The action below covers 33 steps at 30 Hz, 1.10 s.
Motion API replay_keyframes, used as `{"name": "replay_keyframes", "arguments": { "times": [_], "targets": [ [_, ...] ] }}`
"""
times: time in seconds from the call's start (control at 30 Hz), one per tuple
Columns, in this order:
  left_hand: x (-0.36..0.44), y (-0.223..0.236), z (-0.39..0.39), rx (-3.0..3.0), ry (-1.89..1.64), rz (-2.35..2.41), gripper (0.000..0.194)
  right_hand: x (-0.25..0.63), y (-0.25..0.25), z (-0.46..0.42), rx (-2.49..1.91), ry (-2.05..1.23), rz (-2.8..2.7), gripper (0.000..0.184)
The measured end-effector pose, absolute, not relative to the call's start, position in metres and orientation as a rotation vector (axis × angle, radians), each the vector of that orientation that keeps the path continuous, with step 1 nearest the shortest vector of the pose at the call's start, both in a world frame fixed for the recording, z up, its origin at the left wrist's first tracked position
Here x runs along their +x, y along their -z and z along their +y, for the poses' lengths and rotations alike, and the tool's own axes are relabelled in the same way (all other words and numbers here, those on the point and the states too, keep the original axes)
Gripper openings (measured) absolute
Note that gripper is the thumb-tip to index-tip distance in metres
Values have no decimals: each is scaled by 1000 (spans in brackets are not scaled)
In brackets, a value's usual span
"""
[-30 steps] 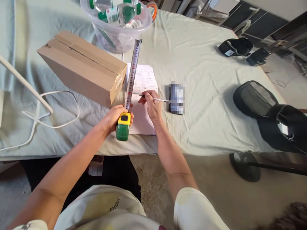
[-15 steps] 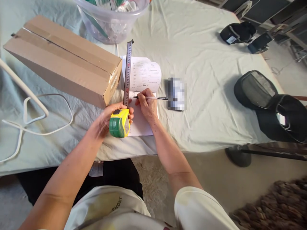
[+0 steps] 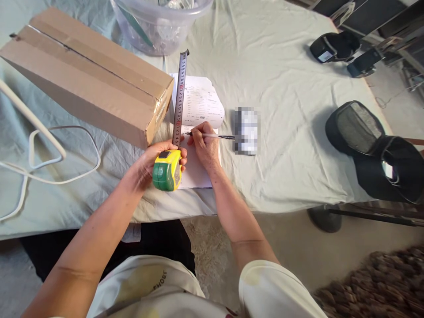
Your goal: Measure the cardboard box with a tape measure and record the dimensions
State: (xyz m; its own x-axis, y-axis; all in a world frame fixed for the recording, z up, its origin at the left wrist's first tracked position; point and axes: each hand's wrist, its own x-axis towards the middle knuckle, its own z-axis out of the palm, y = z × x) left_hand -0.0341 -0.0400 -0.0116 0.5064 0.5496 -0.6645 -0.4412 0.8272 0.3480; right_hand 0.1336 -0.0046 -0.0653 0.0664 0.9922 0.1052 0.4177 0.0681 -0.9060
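Note:
My left hand is closed round a green and yellow tape measure. Its metal blade is pulled out and reaches away from me over the left side of an open notebook. A pen is pinched in my right hand, its dark tip at the page just right of the blade. The notebook's upper leaf is curled back and printed; some small handwriting shows near the pen tip. Left of the notebook lies a closed cardboard box, its near corner close to my left hand.
Behind the box stands a clear plastic basin with items inside. A pixelated object lies right of the notebook. Black cases and black strapped devices rest at the right. A white cable loops at the left on the cloth-covered table.
The view has shifted slightly, so the box and basin sit a little higher in the picture. Both hands keep their holds, and the pen tip stays at nearly the same spot on the page.

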Motion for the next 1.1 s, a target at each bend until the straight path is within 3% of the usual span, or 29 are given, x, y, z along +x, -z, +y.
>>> {"name": "replay_keyframes", "arguments": {
  "times": [0.63,0.9,1.1],
  "targets": [
    [-35,23,-43,169,-722,786,9,134,66,-6,-1476,-840,-1475,22],
    [-35,25,-42,167,-730,781,24,135,67,-6,-1472,-819,-1452,22],
    [-34,24,-42,160,-724,789,23,133,66,-7,-1519,-847,-1407,21]
  ]
}}
